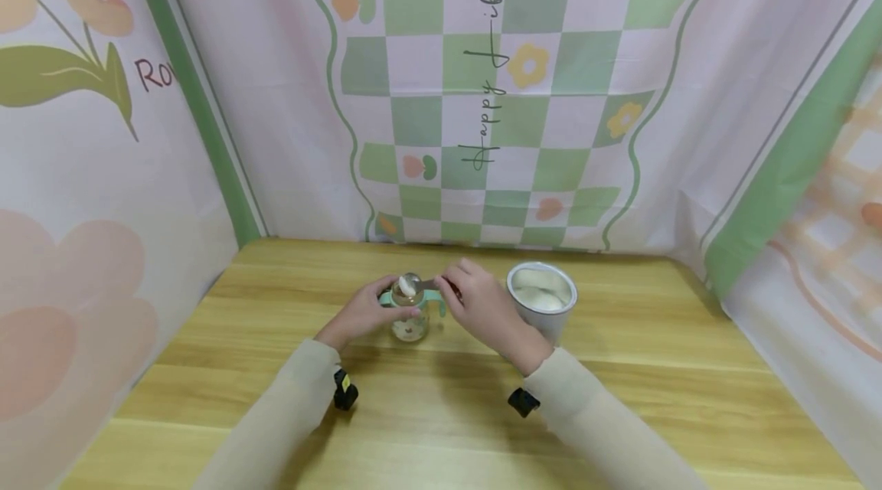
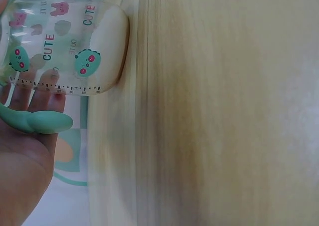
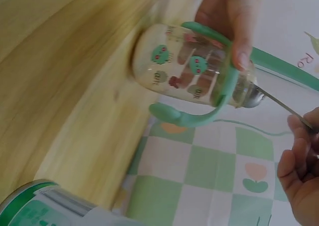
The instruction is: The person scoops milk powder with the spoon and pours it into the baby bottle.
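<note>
A clear baby bottle (image 1: pixel 410 328) with green handles stands uncapped on the table, held around its upper part by my left hand (image 1: pixel 365 314). Cute printed faces cover its wall, and pale powder (image 2: pixel 110 41) lies at its bottom. My right hand (image 1: pixel 482 302) pinches the handle of a metal spoon (image 3: pixel 279 102). White powder (image 1: pixel 406 288) fills the spoon's bowl, which is at the bottle's mouth; the right wrist view shows it tilted there. Just right of my right hand stands an open can (image 1: pixel 558 319) with white powder inside.
The wooden table (image 1: pixel 427 429) extends toward me and to both sides. Behind it hangs a checked cloth (image 1: pixel 475 115), with printed curtains at left and right. My right forearm passes close to the can's front.
</note>
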`<move>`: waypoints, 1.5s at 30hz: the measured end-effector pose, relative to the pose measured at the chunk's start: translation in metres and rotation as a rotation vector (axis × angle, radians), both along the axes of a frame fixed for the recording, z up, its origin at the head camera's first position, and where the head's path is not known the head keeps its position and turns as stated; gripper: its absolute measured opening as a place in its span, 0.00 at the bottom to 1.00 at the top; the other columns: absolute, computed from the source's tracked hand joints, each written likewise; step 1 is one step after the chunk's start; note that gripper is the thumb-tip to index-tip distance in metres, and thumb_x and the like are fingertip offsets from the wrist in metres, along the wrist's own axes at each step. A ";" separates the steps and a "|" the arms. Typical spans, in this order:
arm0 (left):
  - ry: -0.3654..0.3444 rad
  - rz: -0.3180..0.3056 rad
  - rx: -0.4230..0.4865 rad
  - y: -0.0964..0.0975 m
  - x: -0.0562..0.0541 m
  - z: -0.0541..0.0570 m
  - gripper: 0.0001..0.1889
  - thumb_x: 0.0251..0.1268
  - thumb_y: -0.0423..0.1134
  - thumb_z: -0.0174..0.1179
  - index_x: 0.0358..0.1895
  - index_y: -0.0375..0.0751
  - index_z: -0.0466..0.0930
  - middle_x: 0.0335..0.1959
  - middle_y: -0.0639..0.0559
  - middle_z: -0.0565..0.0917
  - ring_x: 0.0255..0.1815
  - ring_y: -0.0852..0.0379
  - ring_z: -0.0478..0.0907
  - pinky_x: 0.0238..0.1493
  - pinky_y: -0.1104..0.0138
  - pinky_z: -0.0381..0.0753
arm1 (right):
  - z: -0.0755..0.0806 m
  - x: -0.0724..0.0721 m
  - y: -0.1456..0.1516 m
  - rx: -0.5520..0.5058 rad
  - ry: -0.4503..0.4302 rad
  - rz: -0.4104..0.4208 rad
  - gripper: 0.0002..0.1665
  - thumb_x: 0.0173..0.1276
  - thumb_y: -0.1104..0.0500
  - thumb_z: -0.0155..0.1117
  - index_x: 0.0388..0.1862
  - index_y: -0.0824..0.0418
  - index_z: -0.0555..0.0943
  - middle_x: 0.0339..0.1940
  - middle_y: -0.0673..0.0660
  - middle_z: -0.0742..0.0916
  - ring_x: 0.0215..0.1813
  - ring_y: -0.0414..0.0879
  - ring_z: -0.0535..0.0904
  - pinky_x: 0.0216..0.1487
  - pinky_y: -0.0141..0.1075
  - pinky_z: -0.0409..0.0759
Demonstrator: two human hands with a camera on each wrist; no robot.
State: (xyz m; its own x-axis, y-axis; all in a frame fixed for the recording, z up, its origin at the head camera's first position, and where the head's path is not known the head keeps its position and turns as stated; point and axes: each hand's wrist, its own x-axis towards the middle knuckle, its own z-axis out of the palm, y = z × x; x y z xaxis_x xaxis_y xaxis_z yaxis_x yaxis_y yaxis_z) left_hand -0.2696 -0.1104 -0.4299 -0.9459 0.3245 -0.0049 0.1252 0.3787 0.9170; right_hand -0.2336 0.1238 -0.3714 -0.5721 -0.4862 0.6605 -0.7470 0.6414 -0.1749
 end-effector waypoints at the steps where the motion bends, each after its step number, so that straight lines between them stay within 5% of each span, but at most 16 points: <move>1: -0.002 0.003 0.000 0.000 0.000 0.000 0.45 0.51 0.61 0.75 0.73 0.52 0.69 0.61 0.50 0.78 0.61 0.48 0.74 0.66 0.47 0.69 | -0.001 0.000 0.000 0.015 0.030 0.004 0.09 0.75 0.61 0.62 0.34 0.61 0.83 0.29 0.51 0.79 0.28 0.40 0.72 0.26 0.29 0.74; 11: -0.016 0.000 0.027 0.001 0.000 0.002 0.40 0.52 0.58 0.76 0.69 0.52 0.72 0.56 0.51 0.80 0.56 0.50 0.77 0.62 0.50 0.73 | -0.007 -0.001 -0.001 0.132 0.256 0.032 0.05 0.69 0.64 0.68 0.32 0.63 0.83 0.29 0.53 0.80 0.33 0.45 0.77 0.32 0.32 0.80; 20: -0.016 0.006 0.019 0.001 0.000 0.000 0.40 0.52 0.59 0.75 0.69 0.53 0.72 0.56 0.52 0.81 0.56 0.51 0.77 0.62 0.50 0.73 | -0.010 0.002 0.002 0.225 0.379 0.057 0.07 0.65 0.64 0.72 0.31 0.63 0.81 0.28 0.53 0.78 0.30 0.44 0.75 0.27 0.30 0.77; 37: -0.008 -0.006 0.002 0.000 -0.001 0.000 0.42 0.52 0.60 0.75 0.71 0.54 0.71 0.58 0.53 0.80 0.61 0.50 0.75 0.65 0.48 0.70 | -0.010 0.006 0.008 0.422 0.510 0.095 0.10 0.60 0.64 0.77 0.38 0.63 0.84 0.34 0.54 0.82 0.33 0.43 0.77 0.33 0.28 0.79; 45: 0.000 -0.019 0.014 0.000 -0.002 -0.001 0.41 0.53 0.59 0.75 0.71 0.54 0.71 0.57 0.53 0.81 0.58 0.51 0.77 0.64 0.49 0.71 | -0.006 0.009 0.009 0.466 0.474 0.084 0.05 0.67 0.64 0.71 0.38 0.63 0.84 0.36 0.54 0.82 0.35 0.43 0.77 0.35 0.28 0.79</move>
State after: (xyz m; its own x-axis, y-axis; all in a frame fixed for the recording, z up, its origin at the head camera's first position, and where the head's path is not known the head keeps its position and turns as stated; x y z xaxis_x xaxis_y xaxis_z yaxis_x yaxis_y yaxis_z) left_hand -0.2714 -0.1101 -0.4305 -0.9396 0.3422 -0.0002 0.1320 0.3632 0.9223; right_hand -0.2248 0.1329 -0.3778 -0.2196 -0.8116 0.5413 -0.7259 0.5067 0.4652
